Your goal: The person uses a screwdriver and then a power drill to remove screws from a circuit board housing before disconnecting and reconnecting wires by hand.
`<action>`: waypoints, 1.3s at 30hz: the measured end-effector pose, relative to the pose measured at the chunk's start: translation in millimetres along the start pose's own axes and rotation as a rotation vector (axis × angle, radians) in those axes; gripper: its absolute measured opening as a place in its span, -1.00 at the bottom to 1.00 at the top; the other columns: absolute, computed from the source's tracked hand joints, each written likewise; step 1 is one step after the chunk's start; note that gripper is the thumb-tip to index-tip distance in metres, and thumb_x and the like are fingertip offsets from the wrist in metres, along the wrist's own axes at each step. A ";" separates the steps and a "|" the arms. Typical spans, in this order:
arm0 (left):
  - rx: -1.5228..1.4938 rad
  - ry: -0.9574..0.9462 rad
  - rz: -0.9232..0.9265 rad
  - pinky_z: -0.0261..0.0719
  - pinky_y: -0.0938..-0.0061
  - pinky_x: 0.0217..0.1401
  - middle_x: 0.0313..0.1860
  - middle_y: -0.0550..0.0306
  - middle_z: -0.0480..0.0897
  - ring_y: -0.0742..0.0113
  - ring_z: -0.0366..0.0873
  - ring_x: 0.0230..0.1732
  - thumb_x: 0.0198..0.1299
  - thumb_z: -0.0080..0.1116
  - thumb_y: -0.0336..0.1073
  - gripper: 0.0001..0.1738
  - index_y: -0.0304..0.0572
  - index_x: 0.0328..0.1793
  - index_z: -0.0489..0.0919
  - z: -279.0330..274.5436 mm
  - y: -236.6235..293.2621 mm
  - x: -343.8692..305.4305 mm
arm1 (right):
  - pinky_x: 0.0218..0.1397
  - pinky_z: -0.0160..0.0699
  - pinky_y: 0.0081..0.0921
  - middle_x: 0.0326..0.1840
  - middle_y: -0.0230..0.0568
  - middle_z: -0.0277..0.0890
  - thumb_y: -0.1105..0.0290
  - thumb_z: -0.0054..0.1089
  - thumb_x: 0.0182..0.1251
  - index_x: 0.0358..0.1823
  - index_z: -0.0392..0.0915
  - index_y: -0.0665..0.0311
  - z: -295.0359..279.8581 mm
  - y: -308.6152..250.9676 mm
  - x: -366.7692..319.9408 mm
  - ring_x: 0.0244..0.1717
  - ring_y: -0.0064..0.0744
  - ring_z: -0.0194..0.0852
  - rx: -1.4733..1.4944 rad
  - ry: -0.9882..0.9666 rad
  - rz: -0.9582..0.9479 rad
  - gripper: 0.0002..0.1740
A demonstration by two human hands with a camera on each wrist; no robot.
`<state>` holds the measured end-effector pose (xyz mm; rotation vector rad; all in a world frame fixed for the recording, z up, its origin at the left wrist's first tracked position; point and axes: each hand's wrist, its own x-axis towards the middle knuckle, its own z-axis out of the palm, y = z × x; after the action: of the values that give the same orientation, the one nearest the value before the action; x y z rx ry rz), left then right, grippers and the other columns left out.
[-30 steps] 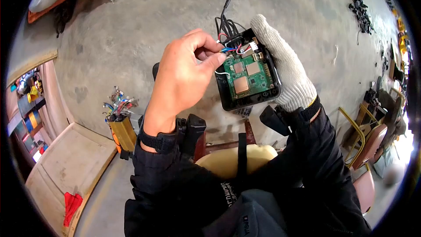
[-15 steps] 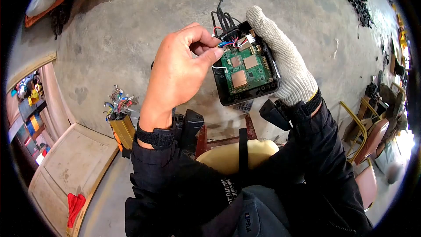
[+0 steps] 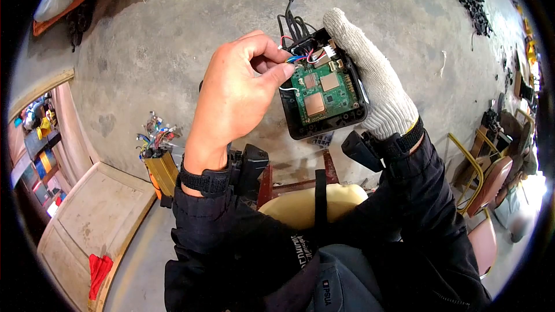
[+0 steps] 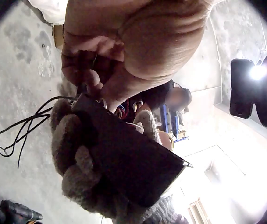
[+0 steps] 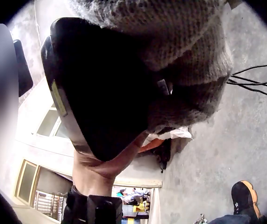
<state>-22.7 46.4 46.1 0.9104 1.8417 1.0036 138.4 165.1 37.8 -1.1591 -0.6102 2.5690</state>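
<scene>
A black plastic electronics case, its top off, is held up over the floor in the head view. Inside lies a green circuit board with copper-toned square pads. My right hand, in a white knitted glove, grips the case along its right side; the right wrist view shows gloved fingers wrapped under its dark base. With thumb and forefinger, my bare left hand pinches thin coloured wires at the board's upper left corner. The pinched wire ends are hidden by the fingertips. Black cables leave the case's far end.
Below the hands is a stool with a cream seat. A gold box with wire ends stands left, beside a pale panel bearing a red cloth. Chairs stand right; a black cable heap lies on the floor.
Both hands and the case appear slightly higher and further left in the head view than a second ago. The left fingers keep their pinch on the wires; little differs over the last half second.
</scene>
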 end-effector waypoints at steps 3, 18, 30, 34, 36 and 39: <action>0.015 0.004 0.003 0.48 0.55 -0.11 -0.24 0.25 0.61 0.51 0.47 -0.25 0.16 0.39 -0.54 -0.88 -0.39 -0.25 0.64 0.5 1.4 0.0 | -0.07 0.83 -0.38 -0.11 -0.30 0.69 0.01 0.21 0.57 0.07 0.62 0.18 -7.1 3.1 4.8 -0.14 -0.44 0.73 -0.206 -0.048 -0.117 -0.62; 0.027 0.053 -0.002 0.49 0.55 -0.13 -0.27 0.25 0.62 0.52 0.51 -0.27 0.18 0.38 -0.52 -0.90 -0.38 -0.25 0.64 3.1 4.8 -1.8 | -0.05 0.84 -0.33 -0.07 -0.25 0.68 0.01 0.19 0.58 0.15 0.58 0.21 -7.3 -1.2 2.6 -0.11 -0.38 0.75 0.006 -0.072 0.033 -0.58; 0.110 0.034 0.100 0.51 0.51 -0.17 -0.31 0.14 0.64 0.44 0.55 -0.30 0.20 0.35 -0.49 -0.88 -0.43 -0.20 0.67 1.5 0.4 -0.4 | -0.03 0.82 -0.34 -0.04 -0.31 0.65 0.05 0.17 0.60 0.20 0.57 0.17 -3.6 -1.6 0.7 -0.08 -0.41 0.72 -0.056 -0.016 -0.032 -0.60; 0.150 0.035 0.122 0.53 0.49 -0.17 -0.31 0.10 0.64 0.40 0.57 -0.30 0.20 0.33 -0.50 -0.88 -0.44 -0.20 0.66 1.2 2.2 -0.5 | -0.02 0.82 -0.35 -0.03 -0.31 0.64 0.05 0.17 0.60 0.21 0.57 0.17 -8.8 0.2 3.5 -0.08 -0.42 0.71 -0.073 -0.066 -0.022 -0.60; 0.190 0.023 0.135 0.54 0.47 -0.15 -0.31 0.07 0.65 0.36 0.59 -0.29 0.18 0.32 -0.51 -0.88 -0.45 -0.21 0.65 0.3 1.2 0.1 | -0.02 0.82 -0.36 -0.03 -0.31 0.64 0.05 0.16 0.60 0.22 0.57 0.17 -9.5 3.6 5.2 -0.07 -0.41 0.71 -0.116 -0.053 -0.052 -0.59; 0.202 0.018 0.156 0.53 0.45 -0.15 -0.33 0.07 0.63 0.34 0.57 -0.29 0.18 0.31 -0.52 -0.89 -0.45 -0.22 0.63 -0.1 -0.6 0.6 | -0.02 0.82 -0.35 -0.02 -0.29 0.65 0.05 0.17 0.60 0.23 0.57 0.18 -12.0 7.3 6.3 -0.07 -0.40 0.72 -0.228 -0.002 -0.199 -0.59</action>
<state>-23.1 46.6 45.4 1.1852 1.9355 0.9326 142.9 164.5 23.1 -1.1002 -0.9873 2.3792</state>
